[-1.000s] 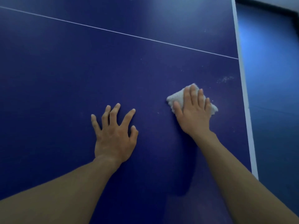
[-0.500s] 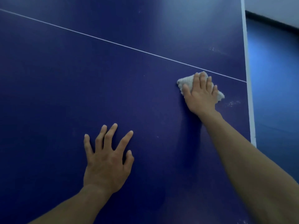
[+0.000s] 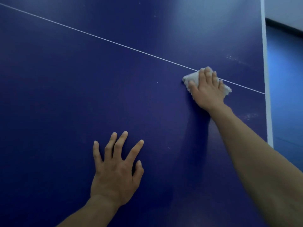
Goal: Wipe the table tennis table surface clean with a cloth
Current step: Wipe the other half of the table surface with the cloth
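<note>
Now the right hand (image 3: 207,91) is pressing the cloth (image 3: 191,78) flat, fingers (image 3: 207,75) straight, across the white line (image 3: 114,43); pale smudges (image 3: 234,58) are lying just beyond it, the spread left hand (image 3: 114,175) well short.

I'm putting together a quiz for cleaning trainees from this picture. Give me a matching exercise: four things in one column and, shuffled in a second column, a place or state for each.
Column one
1. left hand
2. right hand
3. cloth
4. white edge stripe

Column two
A. runs along the right border of the table
B. lies under flat fingers, across the thin line
C. rests bare on the blue surface, fingers spread
D. presses the cloth down

Pairs: 1-C, 2-D, 3-B, 4-A
</note>
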